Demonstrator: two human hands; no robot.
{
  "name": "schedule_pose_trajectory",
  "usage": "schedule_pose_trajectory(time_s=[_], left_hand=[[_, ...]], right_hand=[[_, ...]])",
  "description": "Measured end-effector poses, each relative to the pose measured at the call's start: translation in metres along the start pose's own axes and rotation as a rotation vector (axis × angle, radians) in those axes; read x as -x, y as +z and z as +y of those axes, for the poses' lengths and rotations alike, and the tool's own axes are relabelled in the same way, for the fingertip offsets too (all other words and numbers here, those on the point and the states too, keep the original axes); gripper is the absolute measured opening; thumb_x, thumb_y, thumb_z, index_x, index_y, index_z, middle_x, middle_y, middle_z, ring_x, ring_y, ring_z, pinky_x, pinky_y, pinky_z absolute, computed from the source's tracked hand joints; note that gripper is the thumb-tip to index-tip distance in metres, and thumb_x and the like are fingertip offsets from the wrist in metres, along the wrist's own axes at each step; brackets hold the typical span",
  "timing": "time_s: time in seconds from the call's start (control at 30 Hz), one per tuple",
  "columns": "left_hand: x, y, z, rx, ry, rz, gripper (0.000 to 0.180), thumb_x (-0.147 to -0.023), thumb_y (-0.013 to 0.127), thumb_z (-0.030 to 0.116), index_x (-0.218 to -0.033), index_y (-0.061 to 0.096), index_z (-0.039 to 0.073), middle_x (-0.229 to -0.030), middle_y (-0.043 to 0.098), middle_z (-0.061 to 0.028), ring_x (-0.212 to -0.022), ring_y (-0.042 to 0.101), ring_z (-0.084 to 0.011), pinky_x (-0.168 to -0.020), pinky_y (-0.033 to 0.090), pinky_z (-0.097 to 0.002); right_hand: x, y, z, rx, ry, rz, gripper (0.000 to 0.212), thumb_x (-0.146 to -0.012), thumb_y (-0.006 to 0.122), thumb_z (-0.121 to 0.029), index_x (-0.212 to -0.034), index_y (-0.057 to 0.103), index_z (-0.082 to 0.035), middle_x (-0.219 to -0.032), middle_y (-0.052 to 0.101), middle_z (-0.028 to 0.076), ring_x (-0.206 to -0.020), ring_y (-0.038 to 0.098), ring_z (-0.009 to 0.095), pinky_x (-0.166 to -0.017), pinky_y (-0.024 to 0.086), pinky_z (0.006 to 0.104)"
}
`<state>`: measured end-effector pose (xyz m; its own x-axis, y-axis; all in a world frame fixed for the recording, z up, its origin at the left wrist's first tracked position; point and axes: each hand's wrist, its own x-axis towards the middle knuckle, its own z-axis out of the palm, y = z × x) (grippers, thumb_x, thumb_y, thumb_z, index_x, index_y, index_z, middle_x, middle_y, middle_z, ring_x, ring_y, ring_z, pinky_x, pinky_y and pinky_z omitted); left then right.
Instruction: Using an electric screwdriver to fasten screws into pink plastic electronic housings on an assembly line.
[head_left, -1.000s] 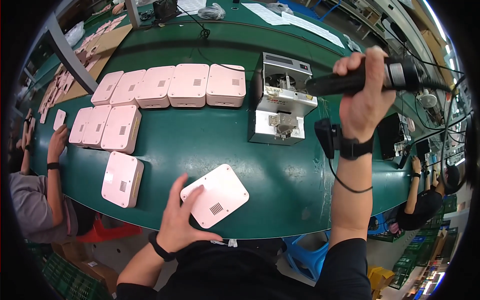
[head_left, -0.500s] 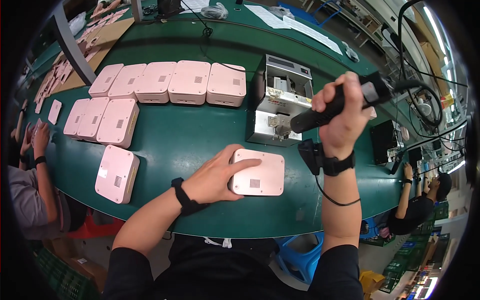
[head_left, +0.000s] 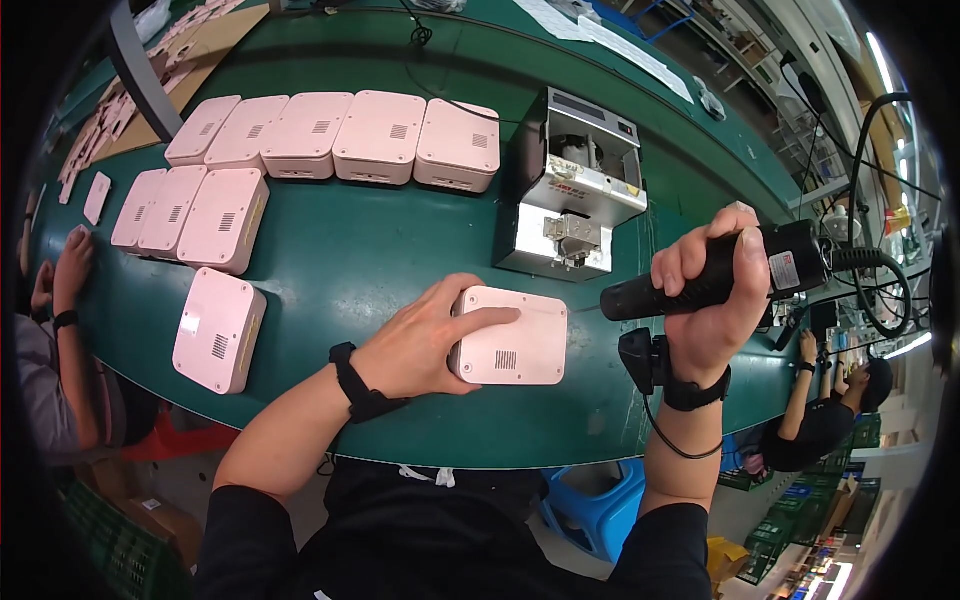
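My left hand (head_left: pixel 425 335) grips a pale pink plastic box (head_left: pixel 522 345) by its left side, the index finger stretched across its top. The box lies flat on the green table, its slotted vent and corner screw holes facing up. To its right, my right hand (head_left: pixel 715 295) is wrapped around a black corded electric screwdriver (head_left: pixel 640 298), held nearly level above the table with its nose toward the left. The bit is not clearly visible. Behind the box stands a metal screw feeder (head_left: pixel 570 195), apart from the screwdriver.
Several similar pink boxes (head_left: pixel 378 135) stand in rows at the back left, and another box (head_left: pixel 220 330) lies nearer. A coiled cable (head_left: pixel 895 290) trails from the screwdriver. Co-workers sit at both sides. A blue stool (head_left: pixel 600 510) stands below the table's front edge (head_left: pixel 490 466).
My right hand has drawn the screwdriver away from the screw feeder, toward me and to the right. My left hand keeps its hold on the pink box. The whole view has shifted slightly.
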<state>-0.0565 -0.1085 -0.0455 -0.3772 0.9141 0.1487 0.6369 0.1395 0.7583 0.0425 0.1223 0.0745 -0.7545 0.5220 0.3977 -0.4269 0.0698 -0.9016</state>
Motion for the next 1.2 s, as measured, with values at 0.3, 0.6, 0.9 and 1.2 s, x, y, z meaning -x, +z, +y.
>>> schedule_pose_trajectory(time_s=[0.3,0.6,0.9,1.2], left_hand=[[-0.001,0.003,0.000,-0.022,0.025,0.024,0.085,-0.057,0.088,0.016,-0.134,0.056,0.026,-0.133,0.042,-0.0157,-0.117,0.053,-0.0368,-0.098,0.050,-0.0417],[-0.002,0.003,0.001,0.017,0.007,0.017,0.085,-0.056,0.088,0.013,-0.134,0.056,0.026,-0.133,0.042,-0.0153,-0.118,0.052,-0.0363,-0.098,0.049,-0.0414],[-0.004,0.003,-0.002,0.013,0.012,0.031,0.082,-0.057,0.087,0.013,-0.133,0.058,0.024,-0.131,0.043,-0.0143,-0.117,0.052,-0.0351,-0.098,0.049,-0.0409],[-0.008,0.010,0.005,-0.004,0.022,0.017,0.078,-0.060,0.085,0.018,-0.132,0.057,0.024,-0.130,0.044,-0.0145,-0.119,0.051,-0.0358,-0.100,0.048,-0.0419]], right_hand=[[0.000,0.002,0.009,-0.035,0.004,0.067,0.022,-0.092,0.059,-0.023,-0.093,0.053,-0.001,-0.060,0.051,0.010,-0.047,0.049,0.019,-0.046,0.045,0.0328],[0.010,-0.004,0.021,0.023,0.015,0.040,0.030,-0.097,0.050,-0.036,-0.098,0.050,-0.006,-0.065,0.048,0.005,-0.050,0.045,0.015,-0.053,0.041,0.0318],[0.023,-0.006,0.028,-0.071,-0.047,-0.056,0.029,-0.097,0.047,-0.037,-0.095,0.046,-0.008,-0.066,0.047,0.005,-0.049,0.043,0.015,-0.052,0.040,0.0313],[0.007,-0.007,0.012,-0.050,-0.074,0.019,0.026,-0.098,0.047,-0.032,-0.097,0.048,-0.006,-0.064,0.048,0.005,-0.050,0.045,0.015,-0.053,0.042,0.0323]])
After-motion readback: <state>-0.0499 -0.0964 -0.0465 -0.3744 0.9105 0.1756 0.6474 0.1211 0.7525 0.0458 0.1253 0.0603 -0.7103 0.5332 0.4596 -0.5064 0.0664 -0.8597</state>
